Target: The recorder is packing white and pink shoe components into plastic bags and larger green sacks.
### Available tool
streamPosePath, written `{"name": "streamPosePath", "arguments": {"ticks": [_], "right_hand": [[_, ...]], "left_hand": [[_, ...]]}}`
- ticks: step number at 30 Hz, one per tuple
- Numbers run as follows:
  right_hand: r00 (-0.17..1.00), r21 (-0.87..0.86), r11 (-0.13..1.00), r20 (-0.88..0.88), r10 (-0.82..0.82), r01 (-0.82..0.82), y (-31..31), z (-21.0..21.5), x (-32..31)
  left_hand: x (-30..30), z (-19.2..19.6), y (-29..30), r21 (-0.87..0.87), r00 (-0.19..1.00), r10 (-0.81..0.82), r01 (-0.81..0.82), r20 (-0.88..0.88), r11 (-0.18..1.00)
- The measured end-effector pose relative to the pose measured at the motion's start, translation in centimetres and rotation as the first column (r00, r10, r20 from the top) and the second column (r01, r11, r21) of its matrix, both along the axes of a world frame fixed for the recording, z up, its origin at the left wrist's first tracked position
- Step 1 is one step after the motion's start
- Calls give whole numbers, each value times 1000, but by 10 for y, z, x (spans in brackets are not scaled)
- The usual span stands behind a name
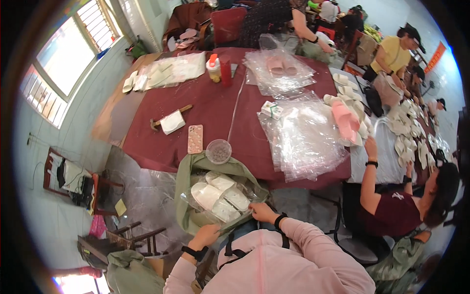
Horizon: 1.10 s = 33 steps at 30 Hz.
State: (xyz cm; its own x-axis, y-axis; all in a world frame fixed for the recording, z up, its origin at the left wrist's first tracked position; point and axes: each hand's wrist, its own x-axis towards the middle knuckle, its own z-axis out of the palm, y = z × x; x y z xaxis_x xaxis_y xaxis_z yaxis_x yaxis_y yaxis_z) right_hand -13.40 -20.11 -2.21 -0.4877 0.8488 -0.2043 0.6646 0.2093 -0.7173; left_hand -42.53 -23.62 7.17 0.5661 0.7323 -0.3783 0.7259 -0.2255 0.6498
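Slippers (206, 195), a white pair inside a clear plastic bag (253, 192), lay on a green cloth (183, 206) bunched at the near edge of the dark-red worktop (196, 112). From where I stood, the telling thing was how they sat against the two hands. Their long axis ran slantwise, far left to near right, so the near ends came down toward the right hand (265, 213), the closer of the two. Its grip was pressed together, thumb and fingers pinching the bag's near right edge. The left hand (205, 235) was lower, on the near left, fingers curled by the cloth's near rim; whether that grip had closed on plastic, on cloth or on nothing, I couldn't tell. From it, the slippers lay to the far side and slightly right. Just beyond them stood a round clear tub (218, 152), a phone (195, 139) to its left.
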Motion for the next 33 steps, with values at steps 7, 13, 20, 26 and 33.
{"name": "streamPosePath", "arguments": {"ticks": [7, 13, 20, 26, 33], "right_hand": [[777, -122, 850, 488, -398, 512, 67, 2, 6], [919, -535, 806, 394, -28, 255, 103, -48, 27], [921, -504, 862, 361, 145, 61, 122, -48, 8], [983, -570, 810, -182, 34, -134, 130, -32, 14], [999, -543, 839, -15, 33, -36, 128, -57, 25]], "left_hand": [[-9, 47, -42, 112, 944, 310, -298, -113, 948], [13, 69, -79, 48, 800, 506, -520, -322, 853], [0, 109, -87, 240, 508, 652, -654, -563, 717], [-41, 110, -84, 414, 365, 700, -606, -614, 679], [-47, 85, -61, 287, 460, 582, -562, -671, 776]]}}
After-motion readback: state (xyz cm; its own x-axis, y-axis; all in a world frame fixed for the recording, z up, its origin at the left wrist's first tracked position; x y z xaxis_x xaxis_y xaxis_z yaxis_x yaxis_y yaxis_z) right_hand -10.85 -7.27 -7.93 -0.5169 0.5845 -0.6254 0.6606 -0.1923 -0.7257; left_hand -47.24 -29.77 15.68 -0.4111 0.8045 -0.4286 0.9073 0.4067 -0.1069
